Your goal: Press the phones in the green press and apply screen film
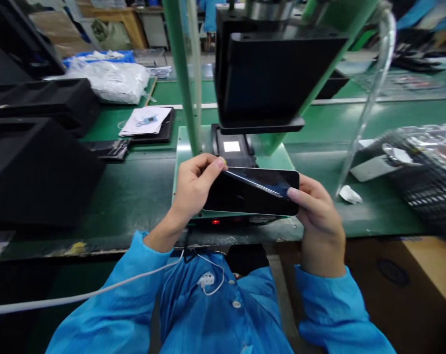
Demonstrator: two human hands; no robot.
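Note:
A smartphone (245,201) with a glossy black face and a thin pale rim is held level above the green press base (278,162). My right hand (317,211) grips its right end, thumb on the face and fingers behind. At the upper left corner, my left hand (199,184) pinches the edge of a clear film (260,183), with a bit of yellow at the fingertips. The film is partly lifted, and a bright fold runs slantwise across the screen. Behind the phone, a black fixture (235,147) with a white square sits under the black press head (270,78).
Green posts (184,73) flank the press. Black foam trays (35,172) stand at left, near papers (144,120) and a plastic-wrapped bundle (108,78). At right are a clear hose (374,93), a crumpled white scrap (350,194) and a black crate (425,167). A white cable (97,291) crosses my left sleeve.

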